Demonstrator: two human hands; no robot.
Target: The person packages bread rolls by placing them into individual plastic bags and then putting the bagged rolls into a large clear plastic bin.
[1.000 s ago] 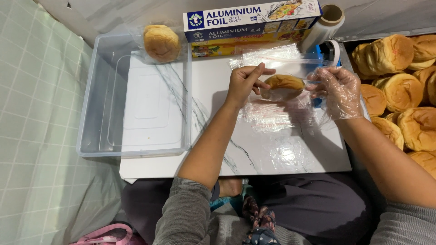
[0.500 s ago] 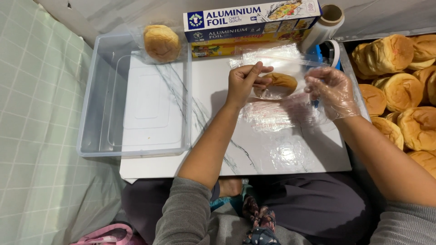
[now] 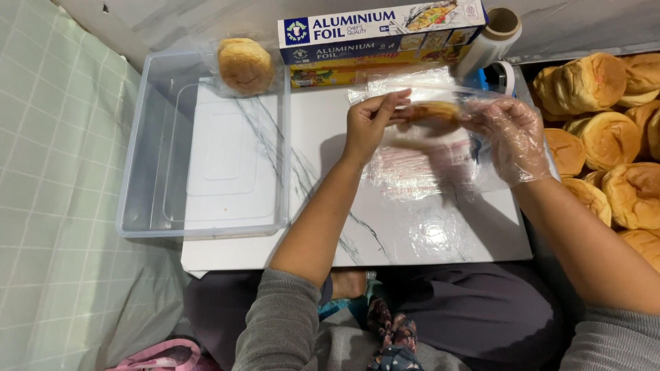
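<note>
A golden bun (image 3: 432,112) lies inside a sheet of clear cling film (image 3: 419,161), lifted a little above the white marble board (image 3: 385,227). My left hand (image 3: 369,124), bare, pinches the film at the bun's left edge. My right hand (image 3: 512,137), in a thin clear plastic glove, holds the film and bun from the right. The film hangs loose below both hands.
A clear plastic tub (image 3: 206,154) at the left holds one wrapped bun (image 3: 245,65) in its far corner. A foil box (image 3: 381,27) and a cling film roll (image 3: 491,38) lie along the back. Several unwrapped buns (image 3: 605,137) are piled at the right.
Both hands have raised the bun and film off the board and drawn the film up around it. The film's lower part now hangs free.
</note>
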